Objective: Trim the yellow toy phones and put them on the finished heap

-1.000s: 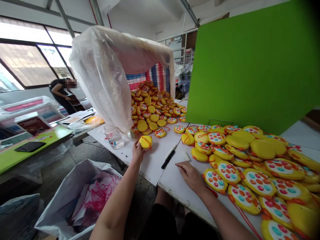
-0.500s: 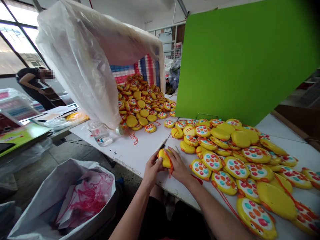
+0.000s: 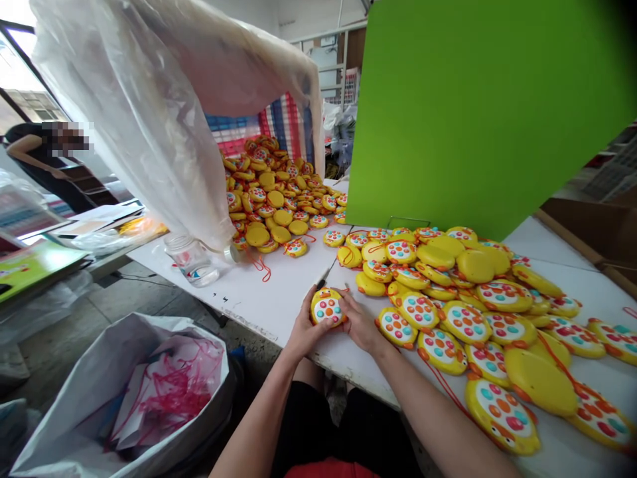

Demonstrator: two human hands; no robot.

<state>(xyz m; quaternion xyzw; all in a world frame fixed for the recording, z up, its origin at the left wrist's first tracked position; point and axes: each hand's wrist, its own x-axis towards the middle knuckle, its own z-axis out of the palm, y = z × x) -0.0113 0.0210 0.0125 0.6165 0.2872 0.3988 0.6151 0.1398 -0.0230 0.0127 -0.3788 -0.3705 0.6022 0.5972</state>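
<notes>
Between my two hands is a yellow duck toy [image 3: 328, 306], its white face with coloured dots turned up toward me. My left hand [image 3: 304, 332] is closed around its left side, the thumb lying along the lower edge. My right hand [image 3: 359, 324] has its fingers curled against the toy's right edge, and a bit of orange cord shows near those fingertips. Just beyond the toy, a pen-like tool [image 3: 322, 280] lies on the white table [image 3: 249, 299]. Close to my right hand are similar duck toys [image 3: 398, 326], several with orange cords.
A large heap of duck toys [image 3: 273, 199] fills a plastic-covered bag [image 3: 149, 113] behind. A glass jar [image 3: 192, 259] stands at the table's left. An upright green board [image 3: 472, 113] rises at the back right. A white sack [image 3: 124, 398] with pink scraps sits on the floor; a person [image 3: 44, 159] bends at far left.
The duck toy has been turned over in my hands, from its plain yellow side to its dotted face. My right hand has shifted to its right edge. The view has moved slightly.
</notes>
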